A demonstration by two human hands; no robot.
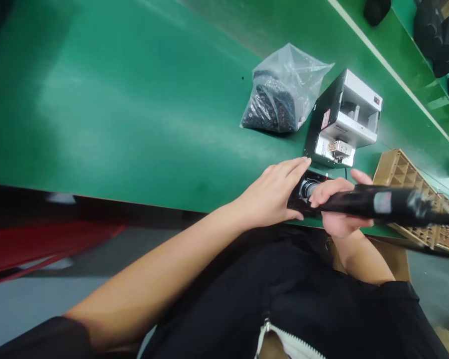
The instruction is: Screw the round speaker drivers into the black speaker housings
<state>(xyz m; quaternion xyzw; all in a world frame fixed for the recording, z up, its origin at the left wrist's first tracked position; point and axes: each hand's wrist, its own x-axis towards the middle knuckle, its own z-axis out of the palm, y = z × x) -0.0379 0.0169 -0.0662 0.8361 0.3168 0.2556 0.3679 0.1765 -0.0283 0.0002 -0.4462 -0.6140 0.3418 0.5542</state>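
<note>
My right hand [338, 224] wraps around a black electric screwdriver [362, 203], which lies nearly level across the view, its cable end blurred at the right. The tip end points left at a black part [296, 197] with a silvery round ring [307, 188]. Around that part's left side, my left hand [271, 194] presses with thumb and fingers, steadying it on the green bench near the front edge. My right fingers and the tool cover much of the part, so the contact point of the bit is hidden.
Just beyond my hands stands a silver and black screw feeder [340, 124]. A clear plastic bag [284, 94] of small dark pieces lies to its left. At right, a compartmented wooden tray [400, 169] reaches the edge of the green bench [134, 109]. Black objects [434, 40] sit far right.
</note>
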